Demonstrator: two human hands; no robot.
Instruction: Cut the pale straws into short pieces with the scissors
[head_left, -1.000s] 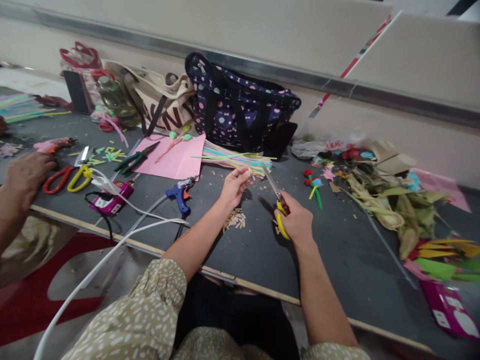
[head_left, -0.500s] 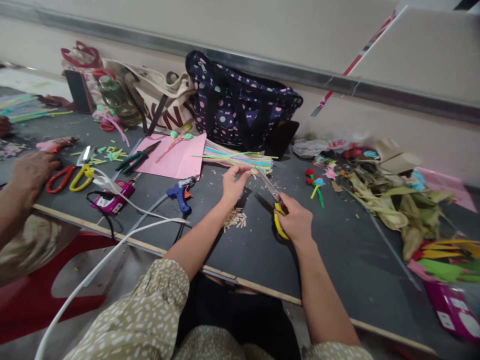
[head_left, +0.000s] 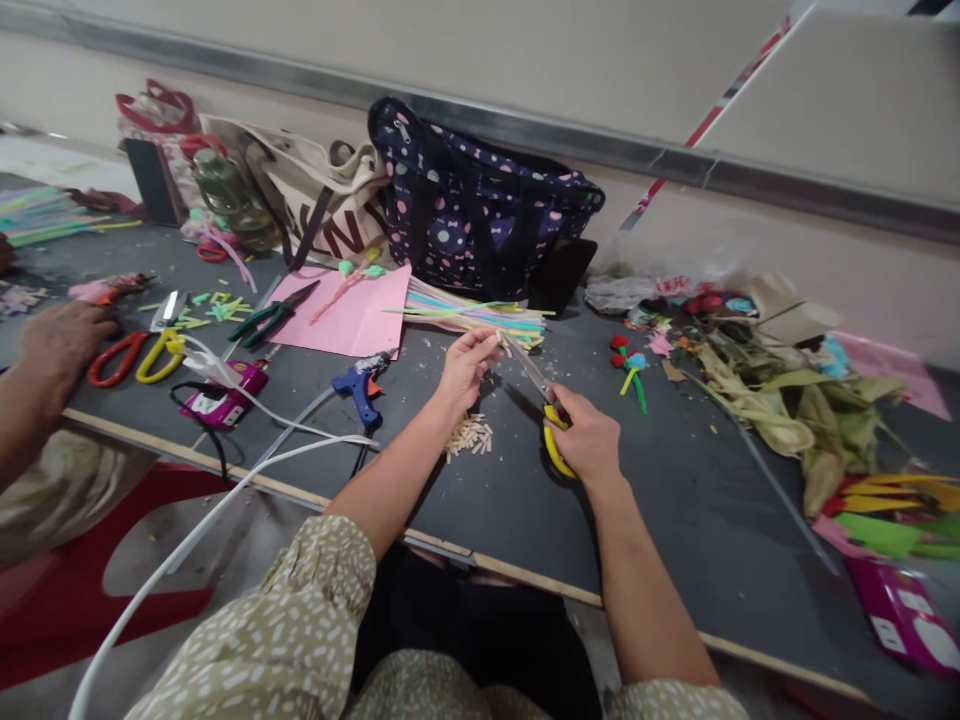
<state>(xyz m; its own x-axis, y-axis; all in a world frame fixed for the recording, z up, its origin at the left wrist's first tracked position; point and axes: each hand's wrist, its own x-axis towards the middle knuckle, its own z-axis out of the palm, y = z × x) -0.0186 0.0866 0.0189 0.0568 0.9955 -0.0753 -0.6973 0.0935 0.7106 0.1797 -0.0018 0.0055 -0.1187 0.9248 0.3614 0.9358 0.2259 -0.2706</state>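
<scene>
While our left hand [head_left: 466, 370] pinches a small pale piece [head_left: 499, 339] at its fingertips, we curl our right hand [head_left: 591, 435] around yellow-handled scissors [head_left: 534, 374], their long blades slanting forward and leftward, tips just beside the piece.

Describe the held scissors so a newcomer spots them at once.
Find the big navy patterned bag. In front, slightly right, the right hand holds the scissors. Their visible handle is yellow, while the loose pair at left has one red loop, one yellow.
</scene>
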